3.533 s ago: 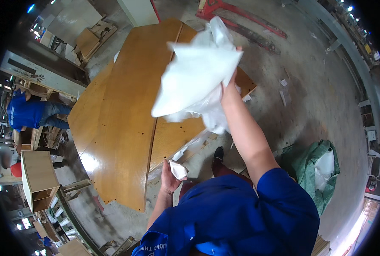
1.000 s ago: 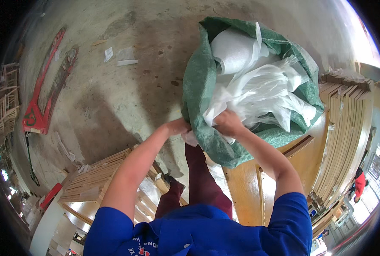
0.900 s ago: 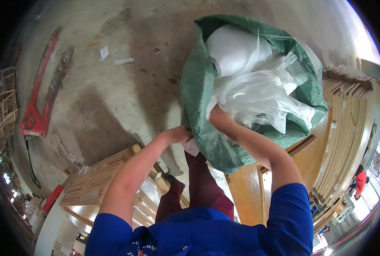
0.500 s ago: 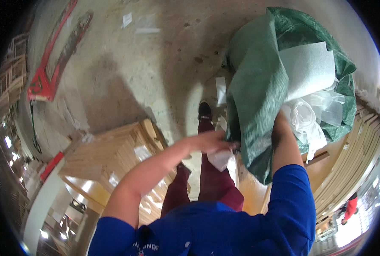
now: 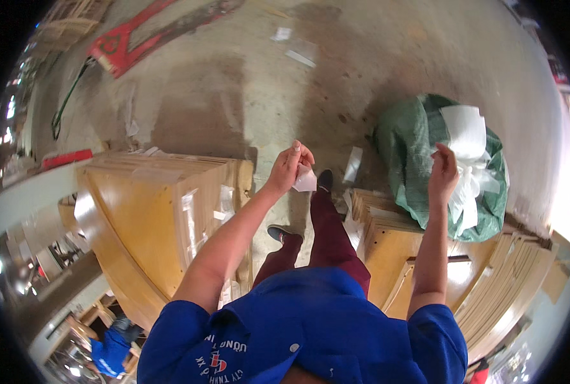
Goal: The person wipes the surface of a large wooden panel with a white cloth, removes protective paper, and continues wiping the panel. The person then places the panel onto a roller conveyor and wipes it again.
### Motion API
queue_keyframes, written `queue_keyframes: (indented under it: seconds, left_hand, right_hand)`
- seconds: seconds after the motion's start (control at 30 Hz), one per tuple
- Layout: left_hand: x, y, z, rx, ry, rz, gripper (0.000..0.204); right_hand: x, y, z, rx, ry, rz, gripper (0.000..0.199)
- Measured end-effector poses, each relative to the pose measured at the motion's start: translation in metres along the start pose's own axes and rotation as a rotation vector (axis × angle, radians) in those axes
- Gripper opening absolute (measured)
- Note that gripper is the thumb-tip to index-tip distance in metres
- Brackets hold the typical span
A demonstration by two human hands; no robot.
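Observation:
My left hand [image 5: 290, 168] is out ahead of me over the floor, fingers closed on a small piece of thin white sheet [image 5: 305, 179]. To the right, my right hand [image 5: 443, 176] is raised with loosely bent fingers and no visible object in it. It appears in front of a green woven sack [image 5: 408, 160]; whether it touches the sack's contents I cannot tell. White foam sheet [image 5: 465, 131] and crumpled translucent plastic wrap [image 5: 470, 185] bulge from the sack's mouth.
Stacked wooden panels [image 5: 131, 217] stand on my left, and another stack [image 5: 387, 249] on my right, below the sack. A red pallet jack [image 5: 122, 51] lies at the far left. Scraps [image 5: 353, 164] litter the floor. A person in blue [image 5: 109, 349] is at lower left.
My right hand has come out of the sack, which now looks smaller and farther off. My left hand has moved away from the sack, still holding the white piece. The view has turned.

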State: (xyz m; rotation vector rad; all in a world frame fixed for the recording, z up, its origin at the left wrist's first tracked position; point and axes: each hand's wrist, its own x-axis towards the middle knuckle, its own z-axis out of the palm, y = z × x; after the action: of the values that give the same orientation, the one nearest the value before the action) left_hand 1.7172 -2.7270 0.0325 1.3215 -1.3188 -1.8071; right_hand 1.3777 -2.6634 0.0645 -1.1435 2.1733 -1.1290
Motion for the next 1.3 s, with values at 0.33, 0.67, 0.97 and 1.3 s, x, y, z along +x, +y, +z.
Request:
queue_keyframes:
  seconds: [0.33, 0.67, 0.97, 1.3]
  left_hand:
    - [-0.242, 0.045, -0.124, -0.038, -0.384, -0.264, 0.078]
    - [-0.388, 0.032, -0.183, -0.294, -0.059, -0.156, 0.075]
    - [-0.399, 0.039, -0.182, -0.719, 0.11, 0.042, 0.076]
    - [-0.373, 0.05, -0.174, -1.13, 0.136, 0.26, 0.079]
  right_hand:
    - [-0.203, -0.261, 0.154, 0.308, -1.088, -1.022, 0.06]
    - [-0.319, -0.345, 0.254, 0.571, -1.458, -1.36, 0.03]
    - [-0.341, -0.387, 0.29, 0.825, -1.541, -1.466, 0.027]
    - [-0.328, -0.377, 0.309, 0.978, -1.502, -1.288, 0.023]
